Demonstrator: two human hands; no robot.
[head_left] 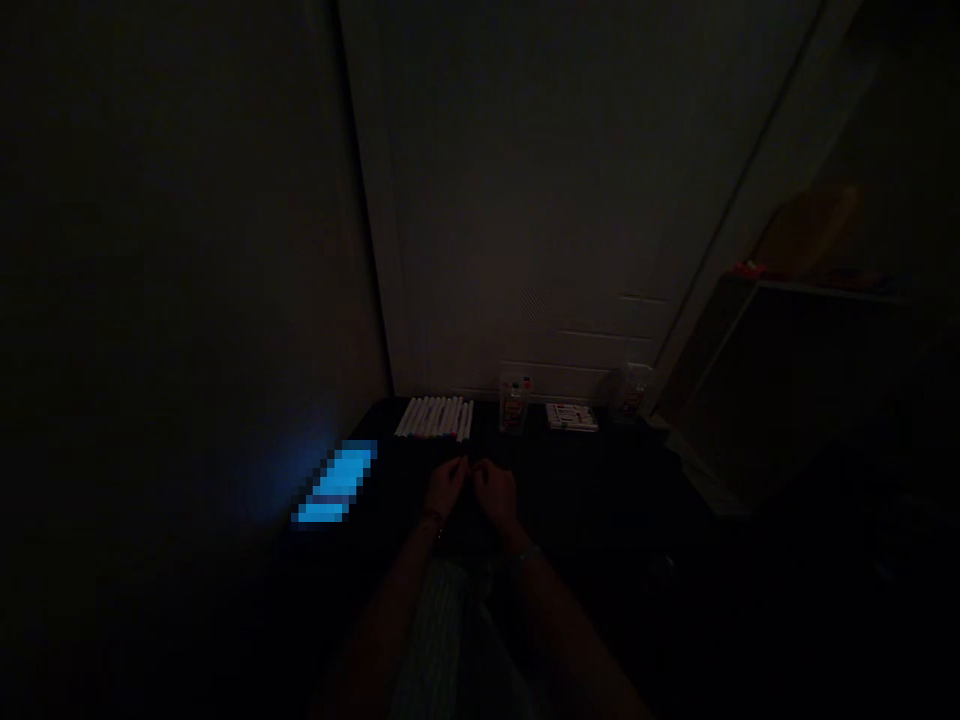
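Dim light leaves much of the view dark. My left hand (pixel 447 484) and my right hand (pixel 495 492) are close together over the dark table (pixel 585 490), both with fingers curled in. Whatever they may hold between the fingertips is too dark and small to make out. Just beyond my left hand lies a row of several white markers (pixel 435 417), side by side. Past my right hand stands a clear container (pixel 514 403) with some items in it. To its right is a flat pack of white markers or similar sticks (pixel 571 417).
A second clear container (pixel 634 390) stands at the table's back right. On the left glows a blurred-out bright blue screen (pixel 337 485). A pale panelled wall (pixel 517 200) rises behind the table. Farther right is a shelf or cabinet (pixel 817 290) with an orange object (pixel 810 228) on top.
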